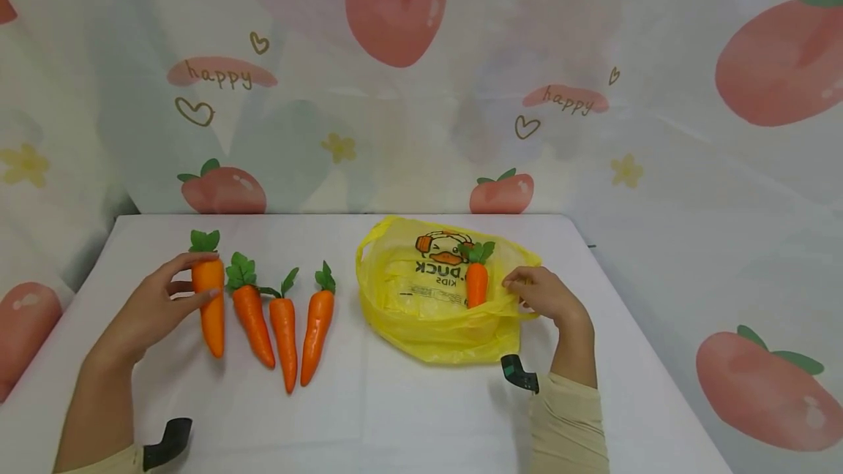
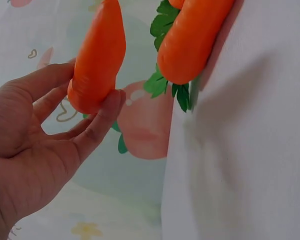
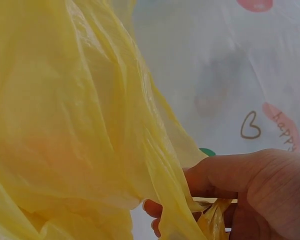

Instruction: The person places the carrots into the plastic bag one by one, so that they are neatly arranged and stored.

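Note:
My left hand (image 1: 160, 303) grips an orange carrot (image 1: 211, 317) with green leaves by its thick upper end, fingers on one side and thumb on the other. In the left wrist view the carrot (image 2: 98, 60) is raised off the white table. My right hand (image 1: 541, 292) pinches the right edge of a yellow plastic bag (image 1: 421, 342) printed with a duck. The bag's mouth is spread wide. One carrot (image 1: 477, 285) stands in it, leaves up, its lower end hidden behind the near bag wall. The right wrist view has the bunched plastic (image 3: 177, 200) between thumb and fingers.
To the right of my left hand, three carrots lie in a row: one (image 1: 253, 324), a slimmer one (image 1: 285, 342) and another (image 1: 318, 335), tips toward me. They rest on a white-covered table (image 1: 395, 415). A printed cloth backdrop (image 1: 296, 137) rises behind the table.

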Demonstrator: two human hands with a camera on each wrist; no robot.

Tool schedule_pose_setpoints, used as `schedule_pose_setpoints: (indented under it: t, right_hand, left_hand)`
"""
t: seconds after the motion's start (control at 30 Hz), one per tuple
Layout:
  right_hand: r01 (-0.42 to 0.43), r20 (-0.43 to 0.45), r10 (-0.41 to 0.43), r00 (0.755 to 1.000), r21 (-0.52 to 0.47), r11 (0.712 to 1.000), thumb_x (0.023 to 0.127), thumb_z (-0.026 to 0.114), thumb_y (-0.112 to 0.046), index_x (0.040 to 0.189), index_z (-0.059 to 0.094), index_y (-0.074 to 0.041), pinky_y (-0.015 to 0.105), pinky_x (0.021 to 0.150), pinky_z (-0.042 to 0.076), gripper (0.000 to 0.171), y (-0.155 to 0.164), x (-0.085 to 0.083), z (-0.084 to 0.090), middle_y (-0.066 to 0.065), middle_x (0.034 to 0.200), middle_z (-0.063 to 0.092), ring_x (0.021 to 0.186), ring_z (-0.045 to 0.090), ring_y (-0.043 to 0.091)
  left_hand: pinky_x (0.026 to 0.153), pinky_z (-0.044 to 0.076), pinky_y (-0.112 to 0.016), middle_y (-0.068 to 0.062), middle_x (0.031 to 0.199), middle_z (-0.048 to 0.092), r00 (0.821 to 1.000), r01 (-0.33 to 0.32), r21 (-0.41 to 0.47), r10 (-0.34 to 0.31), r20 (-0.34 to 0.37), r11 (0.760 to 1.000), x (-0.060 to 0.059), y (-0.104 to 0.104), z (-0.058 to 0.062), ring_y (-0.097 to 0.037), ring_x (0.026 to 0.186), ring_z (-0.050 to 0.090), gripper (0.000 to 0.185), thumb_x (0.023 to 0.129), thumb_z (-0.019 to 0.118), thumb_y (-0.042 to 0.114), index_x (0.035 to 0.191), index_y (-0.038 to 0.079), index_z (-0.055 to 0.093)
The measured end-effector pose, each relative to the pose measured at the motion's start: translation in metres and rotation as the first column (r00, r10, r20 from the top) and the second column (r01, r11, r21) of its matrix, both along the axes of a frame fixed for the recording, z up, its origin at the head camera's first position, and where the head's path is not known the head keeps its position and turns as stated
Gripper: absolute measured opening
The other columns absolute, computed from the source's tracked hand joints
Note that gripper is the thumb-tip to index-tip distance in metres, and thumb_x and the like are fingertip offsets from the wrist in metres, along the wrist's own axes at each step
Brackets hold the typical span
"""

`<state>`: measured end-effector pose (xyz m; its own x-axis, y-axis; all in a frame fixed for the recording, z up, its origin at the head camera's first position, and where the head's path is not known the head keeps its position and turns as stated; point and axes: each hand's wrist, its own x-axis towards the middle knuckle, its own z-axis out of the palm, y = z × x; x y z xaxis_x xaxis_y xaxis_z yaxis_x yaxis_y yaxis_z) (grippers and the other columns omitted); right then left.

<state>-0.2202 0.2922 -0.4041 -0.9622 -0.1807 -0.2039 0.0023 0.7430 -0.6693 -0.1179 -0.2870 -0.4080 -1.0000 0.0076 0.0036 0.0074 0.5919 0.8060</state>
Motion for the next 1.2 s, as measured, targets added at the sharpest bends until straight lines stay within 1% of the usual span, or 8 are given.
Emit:
schedule_pose_setpoints:
  t: [0.17, 0.33, 0.57, 0.77, 0.87, 1.03, 1.13, 1.2]
  right_hand:
    - [0.003, 0.006, -0.003, 1.000, 0.000, 1.000, 0.106, 0.055, -0.018, 0.117, 0.070, 0.001, 0.049, 0.080, 0.055, 0.026, 0.001, 0.001, 0.002, 0.015, 0.111, 0.064, 0.088, 0.058, 0.029]
    - [0.010, 0.016, -0.010, 1.000, 0.003, 1.000, 0.106, 0.055, -0.017, 0.117, 0.070, 0.000, 0.045, 0.079, 0.055, 0.026, 0.002, -0.001, 0.003, 0.015, 0.111, 0.064, 0.089, 0.059, 0.030]
    - [0.004, 0.004, -0.005, 1.000, 0.006, 1.000, 0.106, 0.055, -0.017, 0.116, 0.070, 0.000, 0.042, 0.078, 0.054, 0.026, 0.004, -0.003, 0.002, 0.014, 0.110, 0.064, 0.088, 0.058, 0.029]
    - [0.026, 0.031, -0.026, 0.999, 0.009, 1.000, 0.106, 0.055, -0.018, 0.116, 0.071, -0.002, 0.042, 0.080, 0.054, 0.025, 0.002, -0.001, -0.004, 0.013, 0.111, 0.064, 0.090, 0.058, 0.029]
    - [0.023, 0.032, -0.023, 0.999, -0.002, 1.000, 0.106, 0.055, -0.018, 0.116, 0.071, -0.001, 0.044, 0.082, 0.055, 0.025, 0.001, 0.000, -0.005, 0.013, 0.112, 0.065, 0.091, 0.058, 0.030]
    - [0.015, 0.015, -0.015, 1.000, -0.017, 1.000, 0.106, 0.055, -0.019, 0.116, 0.071, -0.002, 0.044, 0.081, 0.054, 0.025, 0.001, -0.003, -0.005, 0.013, 0.112, 0.065, 0.089, 0.058, 0.029]
    - [0.012, 0.001, -0.012, 1.000, -0.013, 1.000, 0.107, 0.055, -0.019, 0.116, 0.071, -0.002, 0.043, 0.080, 0.054, 0.025, 0.004, -0.002, -0.004, 0.012, 0.109, 0.065, 0.088, 0.059, 0.028]
    - [0.015, -0.004, -0.016, 1.000, -0.013, 1.000, 0.106, 0.056, -0.019, 0.116, 0.072, -0.002, 0.042, 0.080, 0.054, 0.025, 0.006, -0.001, -0.004, 0.011, 0.108, 0.065, 0.088, 0.059, 0.028]
  left_hand:
    - [0.093, 0.049, -0.069, -0.025, 0.158, 0.032, 1.000, 0.014, 0.021, -0.014, -0.025, 1.000, -0.001, 0.012, 0.004, -0.056, 0.129, 0.042, 0.058, 0.103, 0.067, 0.027, 0.155, 0.015, 0.044]
    - [0.090, 0.050, -0.069, -0.024, 0.157, 0.034, 0.998, 0.030, 0.027, -0.029, -0.051, 0.999, -0.002, 0.022, 0.007, -0.056, 0.129, 0.044, 0.056, 0.103, 0.068, 0.023, 0.154, 0.016, 0.046]
    - [0.091, 0.052, -0.064, -0.021, 0.158, 0.033, 0.997, 0.052, 0.051, -0.049, -0.055, 0.997, -0.004, 0.032, 0.008, -0.053, 0.128, 0.045, 0.055, 0.103, 0.067, 0.028, 0.154, 0.019, 0.047]
    - [0.091, 0.053, -0.061, -0.020, 0.159, 0.032, 0.996, 0.075, 0.059, -0.072, -0.057, 0.995, -0.004, 0.042, 0.012, -0.052, 0.129, 0.045, 0.060, 0.101, 0.071, 0.029, 0.155, 0.021, 0.047]
    - [0.091, 0.053, -0.061, -0.020, 0.158, 0.033, 0.995, 0.088, 0.052, -0.086, -0.054, 0.995, -0.006, 0.048, 0.014, -0.053, 0.130, 0.045, 0.062, 0.099, 0.073, 0.031, 0.155, 0.021, 0.047]
    - [0.091, 0.051, -0.064, -0.017, 0.156, 0.036, 0.995, 0.086, 0.037, -0.083, -0.060, 0.996, -0.014, 0.055, 0.023, -0.052, 0.130, 0.044, 0.062, 0.099, 0.073, 0.034, 0.155, 0.025, 0.047]
    - [0.093, 0.051, -0.062, -0.014, 0.156, 0.037, 0.993, 0.110, 0.057, -0.107, -0.056, 0.992, -0.020, 0.063, 0.026, -0.050, 0.131, 0.044, 0.063, 0.099, 0.073, 0.036, 0.155, 0.026, 0.047]
    - [0.093, 0.052, -0.058, -0.012, 0.155, 0.038, 0.991, 0.130, 0.084, -0.126, -0.050, 0.988, -0.024, 0.070, 0.027, -0.046, 0.130, 0.046, 0.063, 0.098, 0.074, 0.036, 0.154, 0.027, 0.047]
